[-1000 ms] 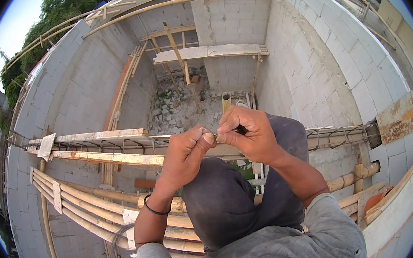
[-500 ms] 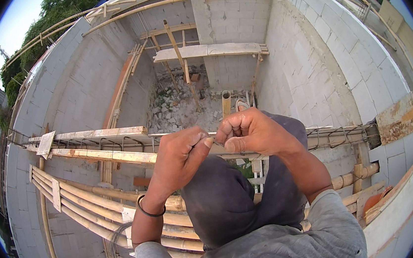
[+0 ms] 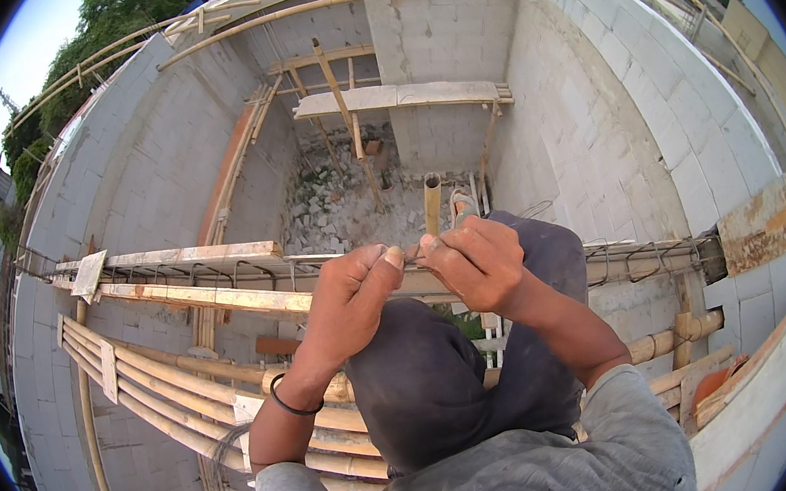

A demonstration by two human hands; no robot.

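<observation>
My left hand [image 3: 352, 289] is closed in a pinch, thumb uppermost, above my left knee. My right hand [image 3: 478, 262] faces it with thumb and forefinger pressed together. A thin wire [image 3: 414, 259] spans the small gap between the two sets of fingertips. Faint loops of fine wire [image 3: 538, 207] show past the right hand, over the right knee. Beneath and beyond the hands runs a beam form with a steel rebar cage [image 3: 645, 257] and boards along its sides. How far the wire reaches inside each grip is hidden.
Bamboo poles [image 3: 181, 398] form a platform at the left and below me. An upright bamboo pole [image 3: 433, 206] stands just past my hands. Pale block walls [image 3: 589, 122] enclose a deep drop with rubble [image 3: 322, 200] at its bottom. A plank scaffold [image 3: 398, 96] crosses the far side.
My right hand has turned from knuckles up to fingers pointing at the left hand, and dropped slightly. Loops of fine wire now show beyond it. The left hand has shifted slightly.
</observation>
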